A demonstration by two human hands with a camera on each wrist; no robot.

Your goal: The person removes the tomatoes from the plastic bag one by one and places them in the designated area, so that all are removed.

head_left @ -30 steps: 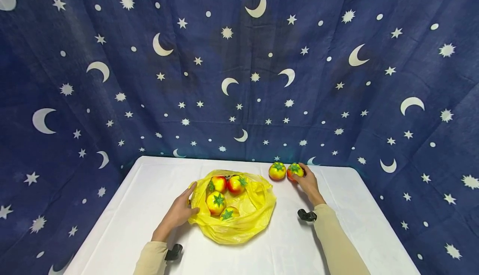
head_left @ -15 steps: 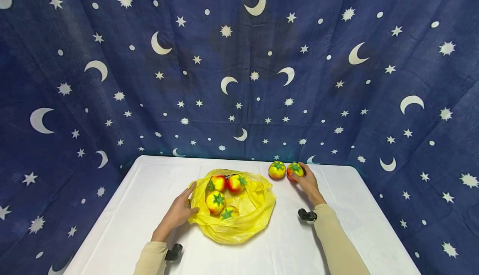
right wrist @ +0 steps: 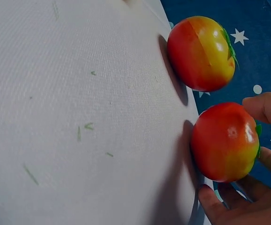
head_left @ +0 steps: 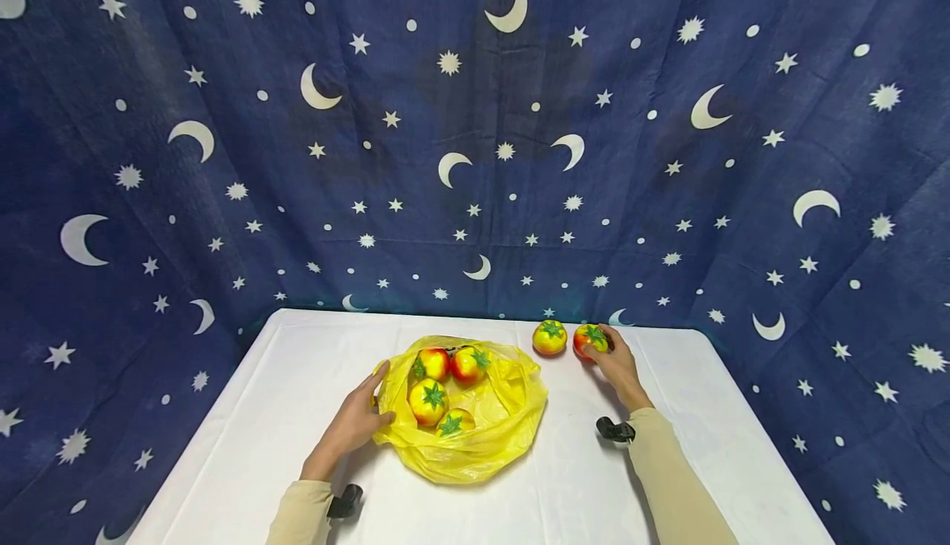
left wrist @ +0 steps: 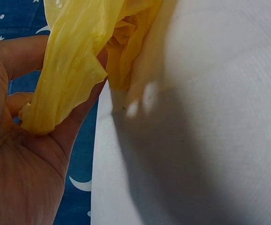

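Observation:
A yellow plastic bag [head_left: 512, 438] lies spread wide on the white table, with several red-and-yellow toy tomatoes [head_left: 428, 401] inside, each topped by a green star-shaped calyx. At its left rim, my left hand [head_left: 356, 415] grips the film between thumb and fingers; the left wrist view shows the bunched plastic [left wrist: 76, 70] in that hand. Near the far edge, my right hand [head_left: 618, 368] holds a toy tomato [right wrist: 225, 143], thumb on one side and fingers curled round the other. A second toy tomato [head_left: 550, 338] sits just left of it, apart from the hand.
The table's white cloth [head_left: 668, 397] ends at a far edge close behind the two outer tomatoes. Beyond it hangs a dark blue curtain [head_left: 475, 116] with moons and stars. Small green flecks mark the cloth in the right wrist view.
My right hand and the toy tomato it holds have shifted slightly to the right, widening the gap to the other tomato. The left hand and bag stay put.

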